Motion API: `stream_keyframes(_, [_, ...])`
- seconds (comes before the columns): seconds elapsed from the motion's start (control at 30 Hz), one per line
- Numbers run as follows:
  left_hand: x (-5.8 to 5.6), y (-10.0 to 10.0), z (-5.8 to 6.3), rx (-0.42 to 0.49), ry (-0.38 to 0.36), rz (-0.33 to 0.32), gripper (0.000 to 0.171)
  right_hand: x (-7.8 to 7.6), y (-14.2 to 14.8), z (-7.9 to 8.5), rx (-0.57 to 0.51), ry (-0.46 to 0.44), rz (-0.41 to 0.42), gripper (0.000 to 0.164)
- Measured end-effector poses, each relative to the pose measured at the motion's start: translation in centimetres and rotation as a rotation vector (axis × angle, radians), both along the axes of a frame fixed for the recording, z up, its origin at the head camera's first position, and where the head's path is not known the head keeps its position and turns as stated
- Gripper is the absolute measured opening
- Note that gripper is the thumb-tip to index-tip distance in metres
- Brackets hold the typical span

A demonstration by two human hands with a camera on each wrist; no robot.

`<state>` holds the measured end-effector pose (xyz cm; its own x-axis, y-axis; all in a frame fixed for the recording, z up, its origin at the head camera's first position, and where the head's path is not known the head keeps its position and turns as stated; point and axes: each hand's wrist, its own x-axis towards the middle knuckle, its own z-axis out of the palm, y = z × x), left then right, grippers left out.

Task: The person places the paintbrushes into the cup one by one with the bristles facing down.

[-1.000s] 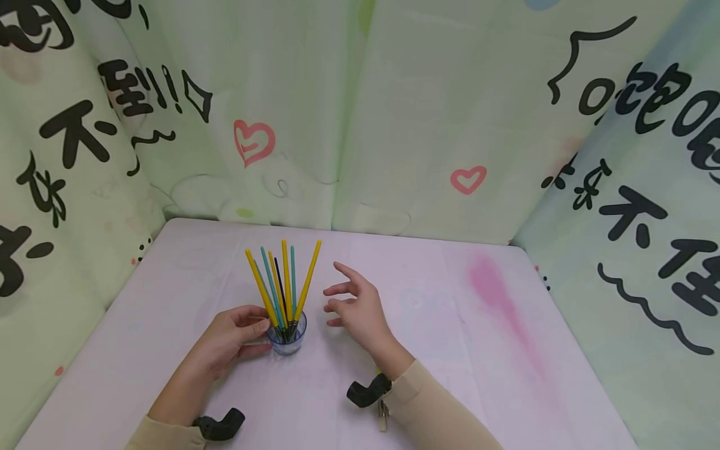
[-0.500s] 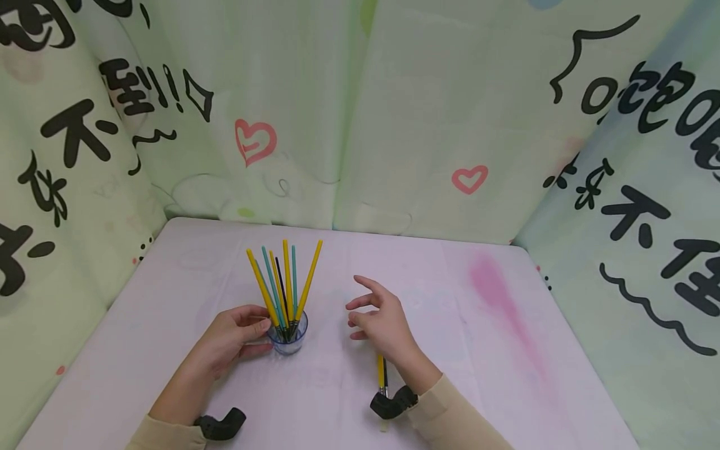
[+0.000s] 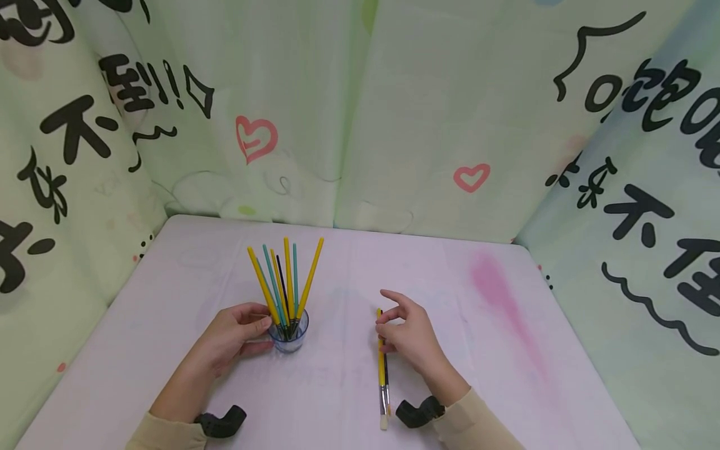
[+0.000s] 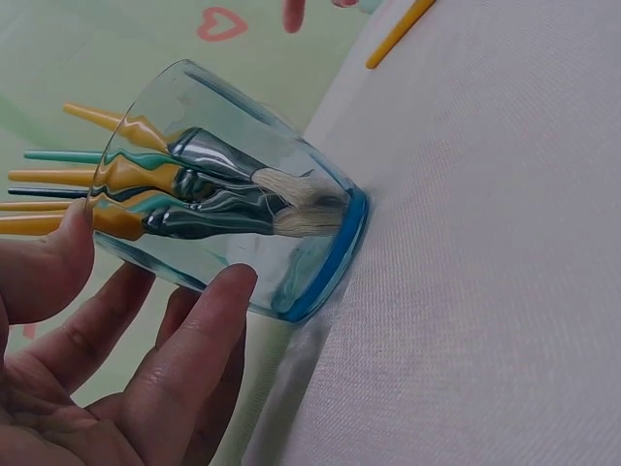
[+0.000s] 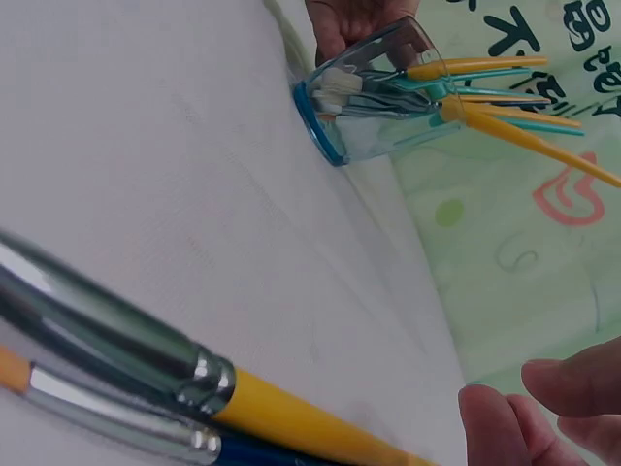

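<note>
A clear glass cup with a blue base stands upright on the table, holding several paintbrushes, bristles down, with yellow, teal and dark handles. My left hand holds the cup from its left side, thumb at the rim and fingers along the wall, as the left wrist view shows. On the table to the right, a yellow-handled paintbrush and a dark blue-handled paintbrush lie side by side, bristles toward me. Over their handle ends hovers my right hand, fingers loosely bent, nothing between them.
A pale pinkish-white cloth covers the table, with a pink smear at the right. Pale green curtains with black writing and hearts hang behind and along both sides. Each wrist wears a black camera mount.
My right hand has moved away from the cup, to the right and nearer to me, uncovering the two brushes on the table. My left hand and the cup stay put.
</note>
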<state>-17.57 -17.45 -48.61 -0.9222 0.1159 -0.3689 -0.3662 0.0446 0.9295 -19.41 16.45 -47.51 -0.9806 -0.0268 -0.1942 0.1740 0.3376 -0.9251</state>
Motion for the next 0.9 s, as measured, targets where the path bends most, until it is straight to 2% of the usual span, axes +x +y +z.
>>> stream_keyframes(0.13, [0.0,-0.2,0.0,0.010,0.009,-0.010,0.041,0.2,0.5,-0.2,0.038,-0.013,-0.013,0.069])
stream_keyframes(0.43, [0.0,-0.2,0.1,0.012,0.006,-0.016,0.041,0.6,1.0,-1.0,0.204,-0.062,-0.064,0.065])
stream_keyframes(0.7, [0.0,-0.2,0.1,0.012,0.010,-0.017,0.040,0.6,1.0,-1.4,0.340,-0.098,-0.022,0.063])
stream_keyframes(0.9, [0.0,-0.2,-0.1,0.012,0.007,-0.013,0.040,0.5,0.7,-1.2,0.430,-0.067,0.011,0.062])
